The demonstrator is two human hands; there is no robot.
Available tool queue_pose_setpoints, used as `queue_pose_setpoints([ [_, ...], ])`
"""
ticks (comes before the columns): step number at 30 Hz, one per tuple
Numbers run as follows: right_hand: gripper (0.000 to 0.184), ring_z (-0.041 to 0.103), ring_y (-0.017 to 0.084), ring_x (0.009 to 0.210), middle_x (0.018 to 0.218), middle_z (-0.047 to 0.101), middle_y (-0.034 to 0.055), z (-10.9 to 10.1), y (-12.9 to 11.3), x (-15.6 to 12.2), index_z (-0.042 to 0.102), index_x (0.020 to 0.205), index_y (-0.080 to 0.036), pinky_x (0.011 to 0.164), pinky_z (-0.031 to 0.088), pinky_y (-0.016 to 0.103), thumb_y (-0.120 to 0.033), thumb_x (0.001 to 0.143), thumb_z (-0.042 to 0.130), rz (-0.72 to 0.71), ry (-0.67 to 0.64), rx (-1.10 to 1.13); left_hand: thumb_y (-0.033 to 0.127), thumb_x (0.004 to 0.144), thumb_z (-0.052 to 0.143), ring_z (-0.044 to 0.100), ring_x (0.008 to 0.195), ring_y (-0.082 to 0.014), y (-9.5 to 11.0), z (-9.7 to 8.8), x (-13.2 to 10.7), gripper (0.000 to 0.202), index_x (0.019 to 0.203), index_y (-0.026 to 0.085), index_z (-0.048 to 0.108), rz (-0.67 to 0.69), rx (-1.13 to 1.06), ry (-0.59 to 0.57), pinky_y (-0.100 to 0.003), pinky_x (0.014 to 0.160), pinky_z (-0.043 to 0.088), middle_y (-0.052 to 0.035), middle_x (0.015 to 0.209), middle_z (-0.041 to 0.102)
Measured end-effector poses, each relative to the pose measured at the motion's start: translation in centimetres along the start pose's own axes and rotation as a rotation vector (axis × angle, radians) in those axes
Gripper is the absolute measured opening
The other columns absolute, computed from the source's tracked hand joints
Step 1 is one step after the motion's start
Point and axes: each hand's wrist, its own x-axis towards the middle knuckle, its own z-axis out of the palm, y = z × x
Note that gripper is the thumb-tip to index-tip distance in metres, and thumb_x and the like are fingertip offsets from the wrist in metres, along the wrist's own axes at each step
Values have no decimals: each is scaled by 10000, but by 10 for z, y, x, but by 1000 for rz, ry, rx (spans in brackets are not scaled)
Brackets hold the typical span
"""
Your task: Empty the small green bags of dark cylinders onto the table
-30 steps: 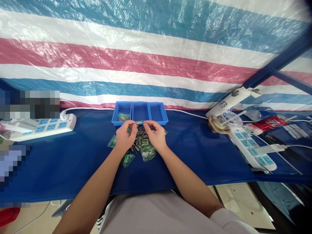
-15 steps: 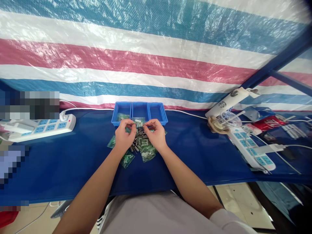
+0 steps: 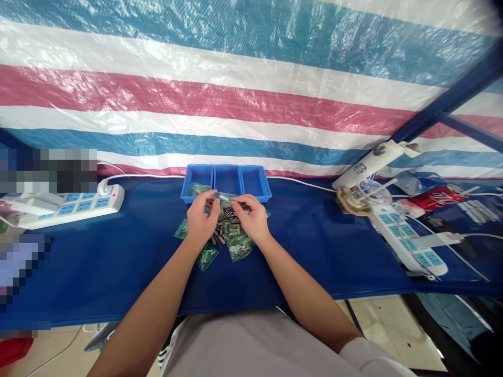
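My left hand (image 3: 201,219) and my right hand (image 3: 251,217) are close together over a heap of small green plastic bags (image 3: 237,246) and dark metal parts (image 3: 225,228) on the blue table (image 3: 118,262). Both hands pinch one small clear green bag (image 3: 223,197), held between them just in front of the blue three-compartment tray (image 3: 226,183). The tray's left compartment holds a green bag (image 3: 198,189); the middle and right ones look bare.
A white power strip (image 3: 74,202) lies at the left with a cable to the wall. At the right sit a white lamp arm (image 3: 373,163), a second power strip (image 3: 412,240) and cables. A striped tarp (image 3: 236,78) hangs behind the table.
Both hands stayed over the heap; the small bag between the fingertips shifted slightly, and my fingers moved a little closer together on it.
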Motion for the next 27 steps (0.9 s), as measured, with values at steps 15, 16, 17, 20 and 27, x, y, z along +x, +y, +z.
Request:
queue_pose_setpoints([
  [15,388,712,216,803,899,783,61,-3,-1,7,789,941,-224,686,588,339,-584,843,683,245,30,220,430,1027,443,708,810,-177,7,-6,-4,354,997,203,713,-1,-53,-78,-285,735,557,-61,952,765],
  [16,372,703,210,792,912,782,61,-4,-1,8,785,928,-225,682,585,338,-574,833,698,242,40,221,427,1019,458,707,815,-180,7,-6,-4,346,966,201,716,7,-45,-72,-286,736,558,-61,939,762],
  [17,351,695,204,784,917,779,60,-4,0,8,778,918,-224,683,581,336,-555,816,723,236,41,229,420,1006,487,705,819,-181,7,-6,-3,319,948,201,711,14,-41,-63,-287,743,561,-58,924,757],
  [20,297,683,186,769,882,758,47,-2,2,8,728,881,-223,696,571,323,-484,755,794,201,25,276,391,944,604,692,792,-163,4,-1,-4,198,984,208,669,-1,-58,-20,-282,729,567,-52,956,740],
  [27,320,701,177,811,881,736,33,0,7,7,622,953,-225,716,558,304,-437,775,783,168,-18,290,394,935,629,694,859,-164,0,3,-3,389,1274,215,561,-81,-154,-26,-302,796,588,-52,973,730],
])
